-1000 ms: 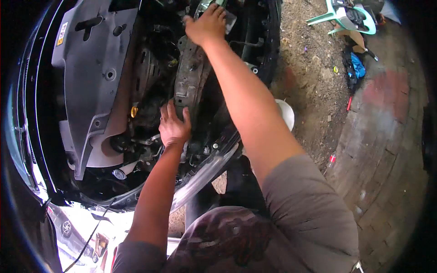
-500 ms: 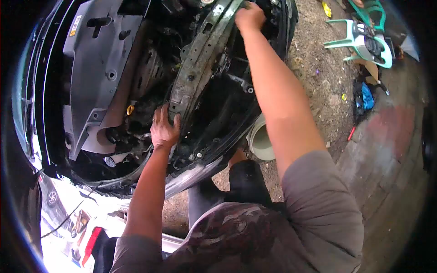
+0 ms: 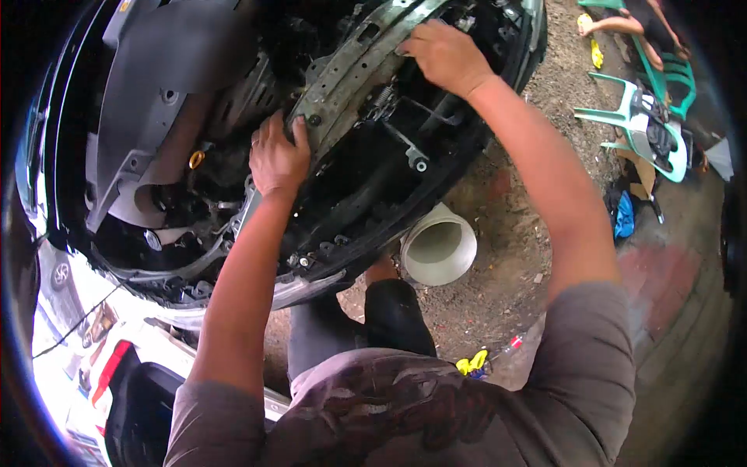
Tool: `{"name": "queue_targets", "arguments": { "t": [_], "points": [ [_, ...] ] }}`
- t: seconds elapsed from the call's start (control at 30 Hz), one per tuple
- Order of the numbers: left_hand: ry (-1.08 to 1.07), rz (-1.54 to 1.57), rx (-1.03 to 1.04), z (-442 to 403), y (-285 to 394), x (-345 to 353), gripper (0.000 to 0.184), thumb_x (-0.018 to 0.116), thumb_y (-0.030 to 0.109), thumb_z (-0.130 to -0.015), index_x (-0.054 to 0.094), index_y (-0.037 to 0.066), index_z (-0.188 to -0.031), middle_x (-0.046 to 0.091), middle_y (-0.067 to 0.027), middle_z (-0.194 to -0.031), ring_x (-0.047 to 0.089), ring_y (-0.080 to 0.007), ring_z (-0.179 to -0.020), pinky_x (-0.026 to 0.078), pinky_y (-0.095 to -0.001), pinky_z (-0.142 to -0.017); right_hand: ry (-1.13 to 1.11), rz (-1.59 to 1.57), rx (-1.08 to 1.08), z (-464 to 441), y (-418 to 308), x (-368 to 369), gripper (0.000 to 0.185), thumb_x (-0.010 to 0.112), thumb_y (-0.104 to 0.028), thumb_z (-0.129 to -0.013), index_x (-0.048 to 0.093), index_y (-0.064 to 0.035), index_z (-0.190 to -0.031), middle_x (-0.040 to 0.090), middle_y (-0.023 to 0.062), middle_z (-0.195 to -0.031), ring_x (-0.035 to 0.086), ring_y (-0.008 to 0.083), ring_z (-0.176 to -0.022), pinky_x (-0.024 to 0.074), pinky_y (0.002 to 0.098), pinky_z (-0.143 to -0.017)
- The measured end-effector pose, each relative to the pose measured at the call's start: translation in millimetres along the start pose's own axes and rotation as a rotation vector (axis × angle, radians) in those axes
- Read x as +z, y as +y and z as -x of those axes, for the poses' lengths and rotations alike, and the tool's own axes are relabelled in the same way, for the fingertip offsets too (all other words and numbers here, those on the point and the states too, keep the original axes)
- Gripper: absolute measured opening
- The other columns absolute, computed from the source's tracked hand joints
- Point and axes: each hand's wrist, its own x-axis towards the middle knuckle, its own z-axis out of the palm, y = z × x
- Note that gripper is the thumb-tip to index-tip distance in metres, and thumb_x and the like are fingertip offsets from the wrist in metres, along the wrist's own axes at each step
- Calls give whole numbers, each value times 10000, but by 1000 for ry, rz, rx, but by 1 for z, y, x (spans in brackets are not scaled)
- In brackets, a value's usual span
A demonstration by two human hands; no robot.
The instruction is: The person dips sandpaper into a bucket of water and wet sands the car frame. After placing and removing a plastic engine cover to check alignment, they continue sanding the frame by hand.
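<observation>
A bare metal radiator support beam (image 3: 342,93) runs diagonally across the front of the car's open engine bay. My left hand (image 3: 280,156) grips its near end, with the thumb on top and the fingers over the left edge. Farther along, my right hand (image 3: 449,58) is closed on the right edge, its fingertips curled down onto the metal. A hood latch with a spring (image 3: 383,97) sits just below the beam, between my hands. Left of the beam lie a dark plastic engine cover (image 3: 148,101) and a yellow dipstick handle (image 3: 197,160).
A whitish bucket (image 3: 440,247) stands on the gravel by the bumper edge. To the right are a pale green plastic chair (image 3: 634,117) with things on it, a blue bag (image 3: 624,214) and a seated person's leg (image 3: 618,25). Something yellow (image 3: 472,363) lies near my body.
My right hand has come back from the beam's far end to a nearer spot on its right edge. My left hand stays near the near end. The view has shifted.
</observation>
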Motion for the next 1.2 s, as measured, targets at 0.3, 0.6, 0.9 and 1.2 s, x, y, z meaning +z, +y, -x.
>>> {"name": "queue_targets", "arguments": {
  "t": [0.3, 0.6, 0.9, 1.2],
  "points": [
    [-52, 32, -57, 1, 1, -7, 525, 571, 496, -1056, 692, 58, -1319, 714, -194, -1334, 639, -412, -1264, 526, -515, -1056, -368, -112, -186, -34, -34, -8, 181, 686, -108, -862, 785, -146, -1009, 715, 42, -1035, 711, 272, -1106, 611, 413, -900],
    [-84, 34, -104, 1, 2, -10, 548, 564, 522, -1051, 693, 62, -1320, 718, -182, -1315, 636, -393, -1277, 517, -511, -1065, -382, -96, -265, -51, -25, -4, 226, 649, -147, -907, 784, -91, -1079, 776, 161, -1080, 747, 401, -1027, 620, 514, -890],
    [-84, 56, -58, 3, 2, -12, 568, 545, 533, -1076, 682, 59, -1357, 716, -198, -1330, 636, -415, -1281, 522, -515, -1072, -503, -76, -366, -59, -27, 0, 245, 736, -81, -807, 747, -103, -1050, 742, 82, -1104, 712, 343, -1138, 615, 468, -939],
    [-63, 49, -49, 2, -2, -8, 576, 559, 547, -1065, 705, 57, -1329, 728, -188, -1309, 652, -400, -1259, 527, -500, -1069, -594, -125, -353, -63, -41, 0, 265, 688, -49, -834, 737, -103, -1089, 708, 80, -1114, 692, 344, -1147, 594, 488, -940]
  ]
}}
